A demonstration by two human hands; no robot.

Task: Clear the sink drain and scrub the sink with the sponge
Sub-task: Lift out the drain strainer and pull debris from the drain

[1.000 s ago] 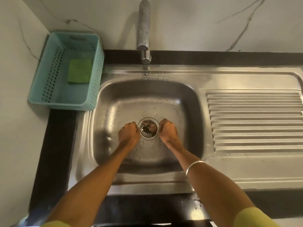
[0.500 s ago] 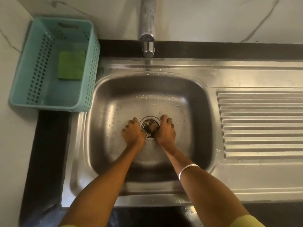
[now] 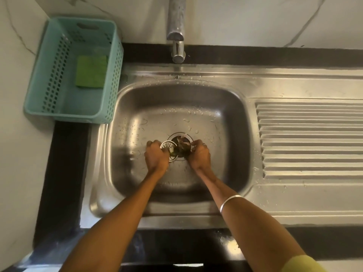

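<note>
Steel strainer (image 3: 167,144) is now lifted off the drain (image 3: 181,138), gripped in the left hand (image 3: 156,156); earlier it sat seated. Right hand (image 3: 198,156) pinches dark debris (image 3: 183,147) over the drain. Basin walls ring both curled hands. Sponge (image 3: 92,74) lies in the basket (image 3: 51,79), far left.

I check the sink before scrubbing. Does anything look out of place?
Yes: the strainer is lifted off the drain, tilted, in the left hand. Dark wet debris sits in the drain at the right hand.
</note>
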